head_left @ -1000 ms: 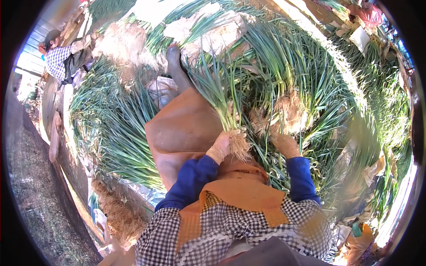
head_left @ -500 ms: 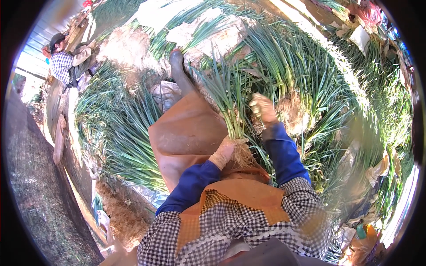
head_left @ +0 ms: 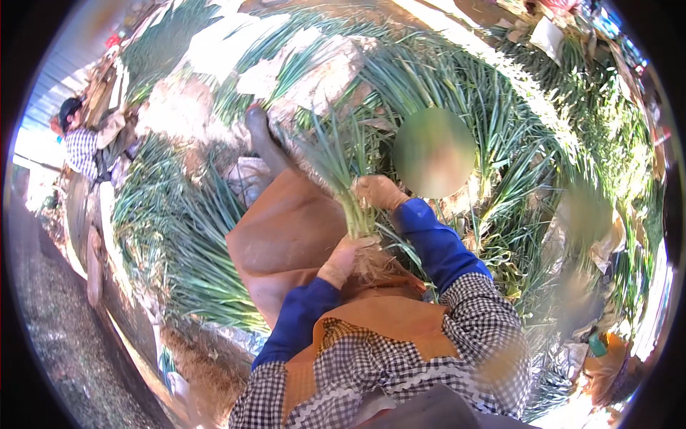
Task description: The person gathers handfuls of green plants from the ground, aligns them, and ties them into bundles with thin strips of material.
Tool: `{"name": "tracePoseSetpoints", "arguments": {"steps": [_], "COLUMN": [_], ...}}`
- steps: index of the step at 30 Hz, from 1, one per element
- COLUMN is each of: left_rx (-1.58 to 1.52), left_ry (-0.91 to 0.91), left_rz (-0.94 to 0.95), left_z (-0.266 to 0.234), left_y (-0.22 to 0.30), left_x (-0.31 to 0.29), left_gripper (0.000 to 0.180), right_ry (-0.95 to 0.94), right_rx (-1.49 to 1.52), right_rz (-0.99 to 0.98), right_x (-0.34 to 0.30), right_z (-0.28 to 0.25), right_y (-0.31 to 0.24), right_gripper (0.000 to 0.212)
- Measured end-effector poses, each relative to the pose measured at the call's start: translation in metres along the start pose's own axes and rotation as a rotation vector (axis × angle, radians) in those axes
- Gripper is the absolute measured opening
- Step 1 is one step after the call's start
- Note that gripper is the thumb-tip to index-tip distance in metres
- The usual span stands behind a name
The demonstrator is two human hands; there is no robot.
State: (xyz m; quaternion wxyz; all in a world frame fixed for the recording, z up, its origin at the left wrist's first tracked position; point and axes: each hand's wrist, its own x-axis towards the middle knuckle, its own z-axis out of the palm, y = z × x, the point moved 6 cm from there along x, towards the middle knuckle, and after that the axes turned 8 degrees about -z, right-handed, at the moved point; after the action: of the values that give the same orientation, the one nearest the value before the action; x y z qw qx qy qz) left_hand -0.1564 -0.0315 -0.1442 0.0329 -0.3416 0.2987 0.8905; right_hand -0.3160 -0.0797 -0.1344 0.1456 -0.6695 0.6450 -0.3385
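A bunch of green onions (head_left: 351, 211) stands upright over my lap, its leaves pointing away from me and its pale, stringy roots (head_left: 375, 261) near my waist. My left hand (head_left: 341, 259) is closed round the bunch just above the roots. Higher on the stalks, my right hand (head_left: 380, 191) is closed against their right side; its fingertips are partly hidden there. Beneath the bunch, a brown apron (head_left: 293, 222) covers my lap, and a dark rubber boot (head_left: 266, 143) sticks out beyond it.
Heaps of green onions lie to the left (head_left: 193, 243) and right (head_left: 507, 136). Pale root piles (head_left: 179, 107) sit at the far left, near another person (head_left: 86, 143) in a checked shirt. A wooden beam (head_left: 94, 264) runs along the left. A blurred round patch hides part of the right heap.
My right hand has moved left and come against the stalks, and its fingers have closed there. The bunch leans slightly more left. My left hand keeps its hold near the roots.
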Motion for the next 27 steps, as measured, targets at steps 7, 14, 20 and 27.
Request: {"name": "tracePoseSetpoints", "arguments": {"steps": [7,14,20,27], "left_rx": [-0.854,-0.599,-0.573,-0.483], "left_ry": [-0.695,-0.284,-0.331,-0.433], "left_rz": [0.355,0.173,0.050,-0.145], "left_z": [0.003,-0.017,-0.005,0.064], "left_y": [0.074,0.041,0.016,-0.025], "left_x": [-0.060,-0.013,0.011,0.007], "left_gripper": [0.042,0.028,0.021,0.022], "right_ry": [0.644,0.252,0.222,-0.058], "right_rx": [-0.177,-0.951,-0.782,0.340], "right_rz": [0.572,0.509,0.555,0.575], "right_x": [-0.067,-0.035,-0.097,-0.128], "right_z": [-0.203,-0.156,-0.184,-0.067], "right_y": [0.105,0.130,0.217,-0.029], "right_gripper": [0.025,0.016,0.019,0.060]}}
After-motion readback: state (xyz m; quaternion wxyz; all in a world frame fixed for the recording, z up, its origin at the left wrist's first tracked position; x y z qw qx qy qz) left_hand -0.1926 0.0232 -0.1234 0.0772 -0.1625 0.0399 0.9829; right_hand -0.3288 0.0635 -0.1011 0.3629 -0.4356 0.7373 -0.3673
